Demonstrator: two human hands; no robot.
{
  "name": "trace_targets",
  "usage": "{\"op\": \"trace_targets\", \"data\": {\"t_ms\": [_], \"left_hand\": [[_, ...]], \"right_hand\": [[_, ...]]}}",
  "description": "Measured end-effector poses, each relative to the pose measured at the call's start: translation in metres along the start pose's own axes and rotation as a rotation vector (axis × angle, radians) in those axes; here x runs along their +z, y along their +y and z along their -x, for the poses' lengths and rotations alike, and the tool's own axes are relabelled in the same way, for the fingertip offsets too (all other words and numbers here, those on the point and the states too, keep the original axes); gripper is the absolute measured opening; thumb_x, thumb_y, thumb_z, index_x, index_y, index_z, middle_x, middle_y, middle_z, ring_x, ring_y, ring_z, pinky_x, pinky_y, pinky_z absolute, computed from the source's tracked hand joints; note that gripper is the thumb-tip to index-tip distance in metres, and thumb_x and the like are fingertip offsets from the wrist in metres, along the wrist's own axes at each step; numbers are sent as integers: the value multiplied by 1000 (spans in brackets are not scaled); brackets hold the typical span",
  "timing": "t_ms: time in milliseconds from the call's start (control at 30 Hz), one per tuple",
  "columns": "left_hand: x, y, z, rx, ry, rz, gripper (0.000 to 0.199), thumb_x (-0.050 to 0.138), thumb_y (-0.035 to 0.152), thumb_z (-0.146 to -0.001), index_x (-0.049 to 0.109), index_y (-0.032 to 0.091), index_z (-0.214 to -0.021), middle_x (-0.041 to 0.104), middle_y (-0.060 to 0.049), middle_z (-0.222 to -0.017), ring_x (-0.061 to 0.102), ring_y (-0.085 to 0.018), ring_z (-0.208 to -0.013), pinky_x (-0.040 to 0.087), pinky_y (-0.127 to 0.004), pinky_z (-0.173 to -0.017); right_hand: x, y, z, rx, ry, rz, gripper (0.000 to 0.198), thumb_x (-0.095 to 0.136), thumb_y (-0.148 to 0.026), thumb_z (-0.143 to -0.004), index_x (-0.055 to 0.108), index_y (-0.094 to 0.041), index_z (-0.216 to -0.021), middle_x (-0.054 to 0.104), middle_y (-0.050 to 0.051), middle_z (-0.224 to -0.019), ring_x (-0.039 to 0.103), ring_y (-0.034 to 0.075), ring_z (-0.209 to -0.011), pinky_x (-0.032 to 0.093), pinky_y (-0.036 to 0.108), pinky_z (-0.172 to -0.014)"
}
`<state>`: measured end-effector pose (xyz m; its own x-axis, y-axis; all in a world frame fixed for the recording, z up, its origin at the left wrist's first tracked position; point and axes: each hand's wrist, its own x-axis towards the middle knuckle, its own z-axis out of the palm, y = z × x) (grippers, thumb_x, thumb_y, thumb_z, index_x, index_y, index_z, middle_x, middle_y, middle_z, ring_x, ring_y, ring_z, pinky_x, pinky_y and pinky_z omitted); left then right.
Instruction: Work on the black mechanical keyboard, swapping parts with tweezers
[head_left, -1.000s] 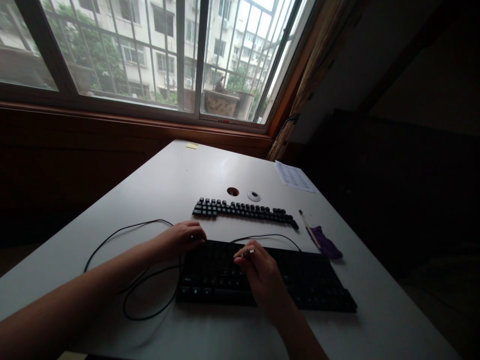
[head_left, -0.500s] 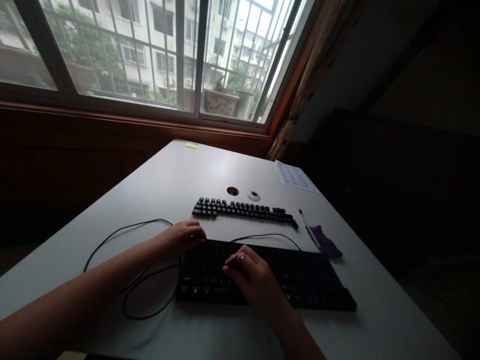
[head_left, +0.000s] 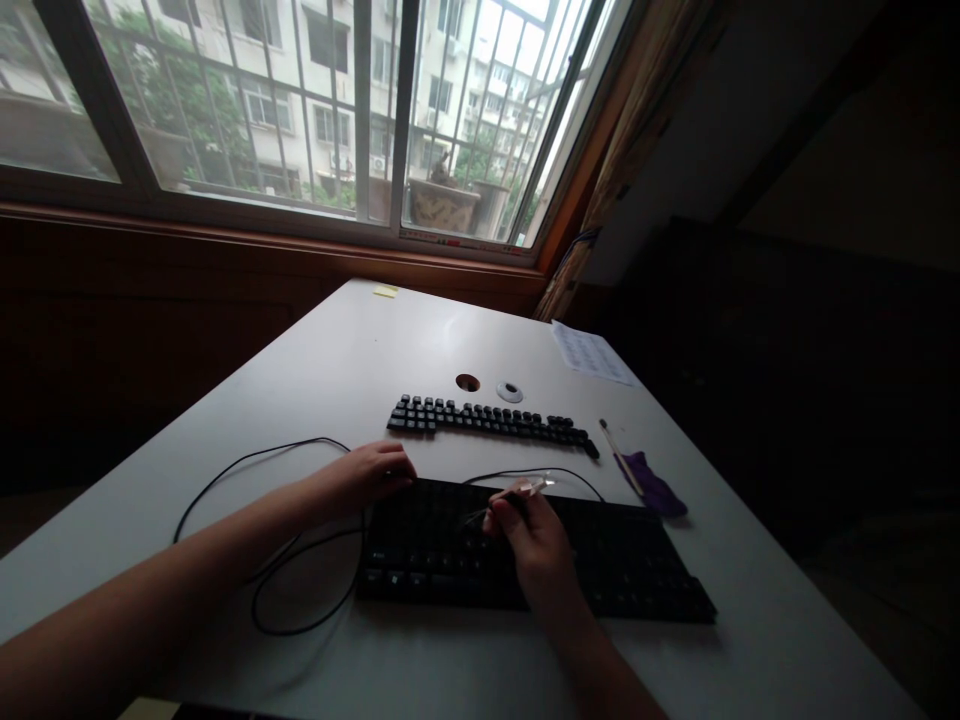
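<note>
A black keyboard (head_left: 637, 560) lies in front of me, with keys along its near rows and a dark upper part whose details are hard to make out. My left hand (head_left: 379, 470) grips its far left corner with curled fingers; the fingertips are partly hidden. Over the middle of the keyboard, my right hand (head_left: 536, 545) is closed around a keycap puller (head_left: 534, 487). Its pale, shiny end sticks out past the fingers, and thin wires point left over the keys. Beyond the keyboard, loose black keycaps (head_left: 487, 418) stand in rows on the white table (head_left: 315, 380).
A black cable (head_left: 259, 610) loops left of the keyboard. On the right, a brush (head_left: 621, 455) rests against a purple cloth (head_left: 656, 487). Farther back are a cable hole (head_left: 468, 383), its round cover (head_left: 510, 392), printed paper (head_left: 592, 355) and a yellow sticky note (head_left: 386, 291).
My right hand has moved slightly right and turned, bringing the puller's pale end and wires into sight. The left hand stays at the keyboard's corner.
</note>
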<state>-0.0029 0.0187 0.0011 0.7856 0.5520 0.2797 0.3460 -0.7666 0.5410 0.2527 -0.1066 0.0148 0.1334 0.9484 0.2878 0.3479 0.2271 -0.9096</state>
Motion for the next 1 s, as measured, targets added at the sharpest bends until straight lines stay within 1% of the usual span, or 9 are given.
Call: {"op": "trace_targets", "data": {"t_ms": [200,300,400,533,600,700,800,867,1000], "left_hand": [[2,-1,1,13,18,-12,15,54,26,-98,67,18,-99,63,-6,-96,61,-16,-84,48,-24,-73],[2,1,1,36,66,-65,13,55,24,-97,66,18,-100,64,-6,-97,60,-17,-87,48,-26,-74],[-2,10,0,113,140,-143,13,57,24,-96,67,19,-103,66,-8,-98,57,-21,-93,49,-32,-82],[-9,31,0,200,216,-176,13,59,24,-95,67,21,-104,67,-7,-96,55,-21,-94,49,-34,-84],[-8,41,1,248,174,-150,17,60,25,-95,66,21,-110,67,-6,-98,55,-21,-93,49,-33,-83],[-1,50,1,298,130,-112,25,61,27,-95,63,21,-119,67,-7,-99,56,-20,-93,50,-32,-81],[7,54,1,298,120,-50,31,63,27,-94,61,21,-124,66,-6,-98,57,-20,-91,50,-30,-78],[10,55,1,284,117,-4,28,63,27,-94,62,21,-122,67,-6,-97,58,-19,-89,50,-29,-77],[11,56,-1,275,98,86,18,64,26,-94,65,19,-111,68,-6,-94,60,-18,-86,50,-27,-76]], "right_hand": [[2,2,-2,48,-2,-2,26,60,-43,-94,62,-19,-85,67,1,-71,63,18,-69,48,29,-69],[3,-1,-2,61,0,-50,26,63,-44,-92,64,-19,-86,67,1,-71,64,17,-68,50,29,-68],[3,-4,-3,90,4,-125,27,68,-45,-88,66,-18,-87,68,2,-73,65,17,-68,52,28,-67],[3,-7,-4,115,-31,-207,25,70,-44,-86,67,-19,-90,70,2,-75,68,18,-71,54,29,-69],[3,-8,-4,111,-54,-233,22,70,-42,-88,66,-20,-91,71,2,-74,68,18,-72,54,29,-70],[3,-8,-4,100,-77,-253,19,69,-40,-89,66,-21,-92,72,2,-76,69,18,-73,53,29,-72],[4,-10,-4,89,-108,-280,18,68,-38,-90,65,-20,-91,73,2,-78,69,18,-74,53,30,-72],[5,-11,-3,83,-144,-299,18,67,-38,-91,64,-20,-91,72,2,-78,69,18,-74,53,30,-71],[8,-14,-3,74,-197,-355,17,64,-37,-93,63,-20,-90,72,2,-76,69,18,-73,52,31,-71]]}}
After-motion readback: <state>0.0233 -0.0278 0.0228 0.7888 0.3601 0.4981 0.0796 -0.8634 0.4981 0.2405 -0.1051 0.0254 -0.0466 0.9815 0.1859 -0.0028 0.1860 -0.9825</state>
